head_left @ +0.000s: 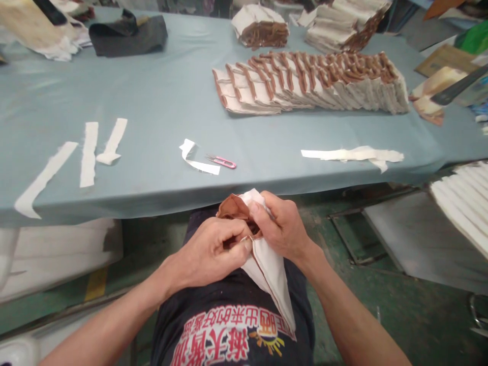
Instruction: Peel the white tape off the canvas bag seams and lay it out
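Over my lap, just off the table's front edge, I hold a piece of white fabric with a brown lining [271, 269]. My left hand [217, 249] pinches its near edge by the seam, thumb against the curled fingers. At the upper right of the piece, my right hand [280, 221] is closed on the white cloth with the thumb on top. Brown lining shows between the hands, and a white pointed flap hangs toward my apron. On the table ahead lie pink thread snips [223, 161], touching or very near a curled white fabric strip [190, 158].
A long overlapping row of white-and-brown fabric pieces [305, 84] lies at the back right, with more bundles [261, 25] behind. Loose white strips [89, 155] lie left, others [353, 154] right. A dark folded cloth [129, 35] is back left. A metal frame [358, 244] stands below right.
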Action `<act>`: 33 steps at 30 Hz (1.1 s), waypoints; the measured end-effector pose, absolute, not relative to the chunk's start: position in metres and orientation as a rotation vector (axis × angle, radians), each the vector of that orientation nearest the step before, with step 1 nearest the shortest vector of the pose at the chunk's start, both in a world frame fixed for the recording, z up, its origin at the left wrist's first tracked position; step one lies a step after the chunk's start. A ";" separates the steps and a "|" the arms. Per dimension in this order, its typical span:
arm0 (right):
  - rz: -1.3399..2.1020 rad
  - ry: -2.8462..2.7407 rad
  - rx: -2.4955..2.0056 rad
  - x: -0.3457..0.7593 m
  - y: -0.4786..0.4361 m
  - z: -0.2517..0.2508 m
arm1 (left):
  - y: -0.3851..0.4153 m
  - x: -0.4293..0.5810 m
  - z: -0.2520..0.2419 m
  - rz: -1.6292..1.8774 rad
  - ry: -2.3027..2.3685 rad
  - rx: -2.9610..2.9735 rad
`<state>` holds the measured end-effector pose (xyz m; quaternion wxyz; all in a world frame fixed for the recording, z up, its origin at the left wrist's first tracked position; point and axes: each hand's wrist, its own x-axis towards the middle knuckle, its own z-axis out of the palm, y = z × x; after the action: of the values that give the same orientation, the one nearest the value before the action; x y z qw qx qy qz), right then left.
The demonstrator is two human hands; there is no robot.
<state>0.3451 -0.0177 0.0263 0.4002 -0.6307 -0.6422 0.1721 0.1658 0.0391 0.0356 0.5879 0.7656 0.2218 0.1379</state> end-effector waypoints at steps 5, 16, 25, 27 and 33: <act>0.385 -1.569 -1.612 0.353 -0.023 0.025 | 0.035 0.169 0.041 0.413 0.511 1.793; 0.790 -1.521 -1.578 0.356 -0.054 0.032 | 0.033 0.166 0.034 0.501 0.568 1.723; 0.331 -1.964 -1.211 0.368 -0.039 0.039 | 0.039 0.165 0.042 0.429 0.568 1.724; 0.232 -2.053 -1.198 0.370 -0.039 0.043 | 0.040 0.166 0.043 0.417 0.554 1.709; 0.007 -2.256 -1.167 0.372 -0.037 0.052 | 0.043 0.165 0.044 0.364 0.531 1.769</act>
<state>0.3722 -0.0371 0.0517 0.2965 -0.4388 -0.8482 0.0027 0.1655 0.0430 0.0443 0.5889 0.7595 0.2279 0.1564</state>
